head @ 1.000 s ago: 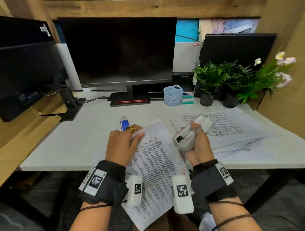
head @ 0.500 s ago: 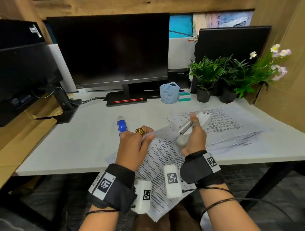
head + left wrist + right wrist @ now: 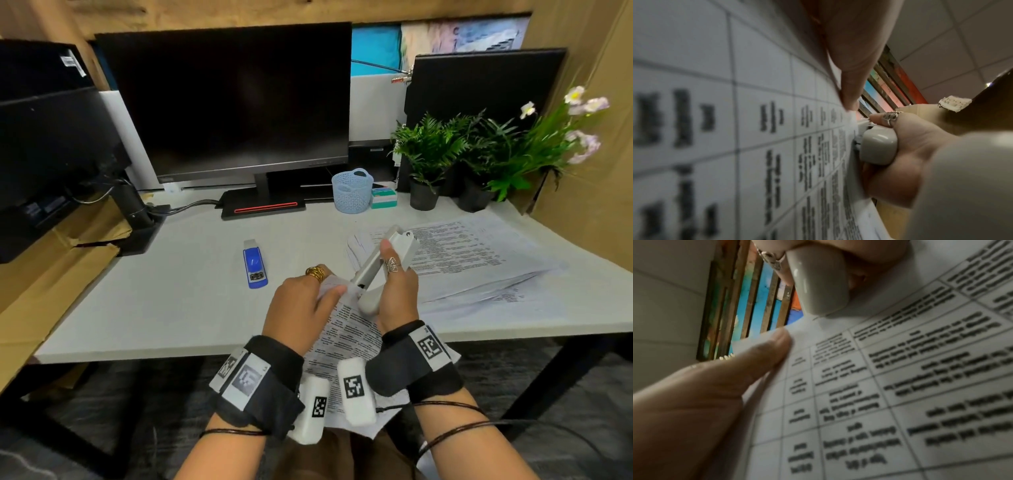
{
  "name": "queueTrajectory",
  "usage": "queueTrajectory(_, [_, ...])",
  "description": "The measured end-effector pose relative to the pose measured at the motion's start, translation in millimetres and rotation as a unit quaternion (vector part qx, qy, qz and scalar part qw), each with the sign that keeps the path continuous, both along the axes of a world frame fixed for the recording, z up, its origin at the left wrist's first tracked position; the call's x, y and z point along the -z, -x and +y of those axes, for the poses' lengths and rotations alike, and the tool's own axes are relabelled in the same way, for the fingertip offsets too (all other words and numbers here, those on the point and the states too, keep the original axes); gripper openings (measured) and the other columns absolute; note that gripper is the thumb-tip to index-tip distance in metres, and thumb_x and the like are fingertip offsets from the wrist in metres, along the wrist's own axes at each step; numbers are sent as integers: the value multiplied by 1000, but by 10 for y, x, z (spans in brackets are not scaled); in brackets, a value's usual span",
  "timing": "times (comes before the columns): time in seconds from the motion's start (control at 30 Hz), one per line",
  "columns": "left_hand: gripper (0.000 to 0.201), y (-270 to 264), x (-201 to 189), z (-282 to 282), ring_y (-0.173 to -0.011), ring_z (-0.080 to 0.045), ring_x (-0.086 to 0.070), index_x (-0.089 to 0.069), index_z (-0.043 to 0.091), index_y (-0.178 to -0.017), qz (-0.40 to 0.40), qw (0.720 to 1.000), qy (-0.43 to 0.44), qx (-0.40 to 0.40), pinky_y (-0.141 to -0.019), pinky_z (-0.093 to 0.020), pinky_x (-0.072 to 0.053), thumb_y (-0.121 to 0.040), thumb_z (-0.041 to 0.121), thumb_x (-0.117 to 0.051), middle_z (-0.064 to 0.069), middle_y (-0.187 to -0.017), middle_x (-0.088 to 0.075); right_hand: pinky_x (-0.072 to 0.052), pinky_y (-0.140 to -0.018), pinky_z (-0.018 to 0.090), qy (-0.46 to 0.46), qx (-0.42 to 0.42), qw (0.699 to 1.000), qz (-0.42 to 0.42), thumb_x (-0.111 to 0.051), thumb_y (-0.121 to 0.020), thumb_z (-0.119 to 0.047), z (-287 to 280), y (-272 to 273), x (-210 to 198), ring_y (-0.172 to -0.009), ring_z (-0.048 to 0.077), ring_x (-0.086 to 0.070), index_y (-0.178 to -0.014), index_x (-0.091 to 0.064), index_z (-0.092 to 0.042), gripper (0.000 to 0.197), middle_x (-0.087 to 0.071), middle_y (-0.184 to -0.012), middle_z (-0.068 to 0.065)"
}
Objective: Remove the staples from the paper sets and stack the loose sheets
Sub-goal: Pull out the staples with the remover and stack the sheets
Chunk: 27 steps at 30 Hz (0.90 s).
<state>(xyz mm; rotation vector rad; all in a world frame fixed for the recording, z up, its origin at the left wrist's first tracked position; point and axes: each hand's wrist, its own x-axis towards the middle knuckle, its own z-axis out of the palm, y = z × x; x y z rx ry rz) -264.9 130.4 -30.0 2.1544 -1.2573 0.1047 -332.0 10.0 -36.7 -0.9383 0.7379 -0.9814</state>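
Over the near desk edge [image 3: 205, 356], left hand [image 3: 301, 305] pinches the stapled paper set [image 3: 346, 339] by its top corner, likely to steady it, while right hand [image 3: 397, 291] grips the grey stapler [image 3: 380, 270] nose-down at that corner, probably prying the staple.

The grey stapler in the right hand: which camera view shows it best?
The head view: the whole grey stapler shows there, gripped by the right hand, its front end at the paper set. The left wrist view shows only its rounded rear end; the right wrist view likewise.
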Motion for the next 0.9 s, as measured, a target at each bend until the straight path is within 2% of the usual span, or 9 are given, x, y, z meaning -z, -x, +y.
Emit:
queueTrajectory(0.17, [27, 53, -8, -21, -63, -15, -53, -52, 16, -82, -8, 999, 33, 25, -54, -14, -31, -92, 41, -49, 7, -64, -50, -45, -63, 21, 66, 25, 997, 7, -59, -90, -28, 45, 28, -6, -72, 9, -55, -75, -57, -23, 16, -58, -76, -3])
queueTrajectory(0.27, [39, 46, 12, -4, -67, -18, -59, -61, 8, -87, -6, 998, 47, 31, -60, -23, -42, -90, 45, -47, -2, -71, -62, -44, -58, 14, 76, 32, 997, 6, -58, -91, -24, 51, 29, -9, -68, 7, -54, -73, -56, -22, 18, -56, -72, -3])
queueTrajectory(0.37, [31, 57, 24, 22, -61, -13, -53, -53, 15, -79, -1, 998, 50, 28, -54, -13, -33, -90, 44, -48, 3, -64, -53, -45, -56, 13, 74, 19, 997, 1, -57, -91, -23, 71, 18, -21, -67, 8, -54, -74, -56, -21, 17, -56, -72, -2])
queueTrajectory(0.47, [36, 6, 26, 68, -57, -13, -51, -54, 10, -76, -18, 999, 39, 8, -54, -20, -31, -91, 42, -50, 0, -60, -53, -47, -75, 24, 65, -30, 997, 33, -59, -90, -29, 90, -61, -34, -80, 14, -58, -85, -60, -18, 12, -60, -82, -2])
queueTrajectory(0.6, [24, -199, 23, 186, -68, -14, -51, -53, 16, -83, -27, 999, 3, -43, -61, -23, -33, -92, 38, -51, 1, -71, -55, -40, -100, 41, 62, -153, 973, 160, -63, -75, -60, -57, -301, -147, -109, 25, -54, -124, -50, -10, 71, -58, -120, 5])
queueTrajectory(0.67, [25, -321, 48, 259, -78, -19, -58, -60, 13, -92, -17, 998, -17, -62, -67, -24, -37, -92, 37, -51, -3, -82, -63, -38, -101, 42, 28, -192, 957, 214, -65, -78, -46, -187, -407, -170, -115, 27, -47, -133, -31, -6, 76, -47, -130, 6])
queueTrajectory(0.73, [26, -402, 67, 332, -87, -22, -61, -63, 12, -101, 0, 997, -26, -72, -72, -26, -41, -92, 35, -53, -6, -94, -67, -39, -94, 34, 98, -225, 904, 351, -61, -85, -28, -257, -470, -129, -117, 30, -45, -136, -25, -3, 68, -43, -134, 13])
queueTrajectory(0.8, [29, -461, 95, 391, -89, -24, -61, -64, 10, -103, 7, 995, -45, -83, -74, -27, -43, -92, 36, -54, -9, -97, -68, -39, -90, 29, 217, -243, 823, 465, -58, -88, -26, -290, -517, -57, -120, 31, -47, -134, -35, 0, 57, -46, -134, 17])
queueTrajectory(0.9, [27, -526, 150, 447, -88, -25, -62, -66, 11, -105, 16, 994, -51, -94, -72, -25, -41, -92, 32, -55, -10, -97, -68, -41, -84, 29, 316, -221, 762, 520, -54, -92, -33, -277, -619, -1, -114, 33, -53, -119, -53, 3, 45, -56, -124, 20])
